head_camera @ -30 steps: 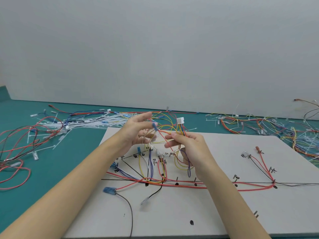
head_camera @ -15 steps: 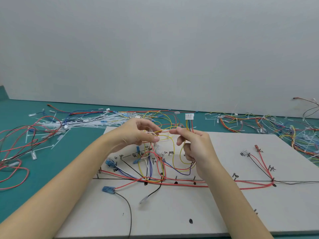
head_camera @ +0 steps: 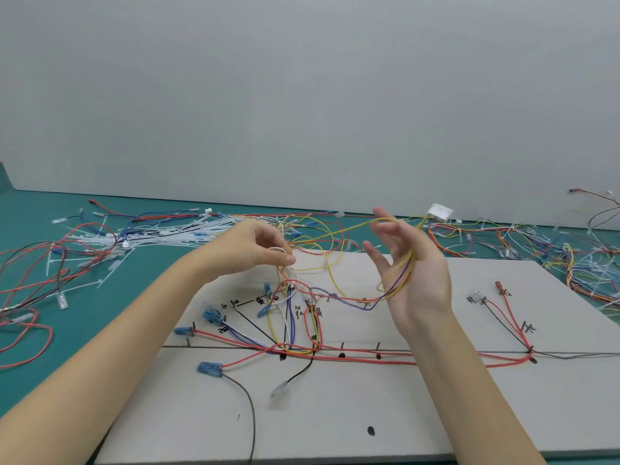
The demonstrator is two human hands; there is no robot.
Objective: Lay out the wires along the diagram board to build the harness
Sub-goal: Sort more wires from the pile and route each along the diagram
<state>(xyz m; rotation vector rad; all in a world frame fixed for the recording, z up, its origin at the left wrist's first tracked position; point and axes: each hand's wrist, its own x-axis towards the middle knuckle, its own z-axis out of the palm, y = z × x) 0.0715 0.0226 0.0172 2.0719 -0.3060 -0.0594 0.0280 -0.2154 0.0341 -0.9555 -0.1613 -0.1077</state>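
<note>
A grey diagram board [head_camera: 369, 414] lies in front of me with red, yellow, blue and black wires [head_camera: 352, 359] laid along its drawn lines. My left hand [head_camera: 251, 250] hovers over the board's far edge and pinches a bundle of yellow, orange and white wires [head_camera: 315, 243]. My right hand [head_camera: 412, 273] is raised palm-in with fingers spread; yellow, orange and purple wires [head_camera: 399, 280] drape across its palm. A white connector [head_camera: 440, 212] at the end of those wires sticks out beyond the fingers.
Loose wires and white cable ties [head_camera: 161, 234] are heaped on the green table at the back left. More tangled harness wires [head_camera: 536, 246] spread along the back right. Blue terminals [head_camera: 210, 368] lie on the board's left part.
My right hand moved right and up and opened its fingers, so the wires now hang across the palm. The white connector swung right. My left hand stayed put, still pinching.
</note>
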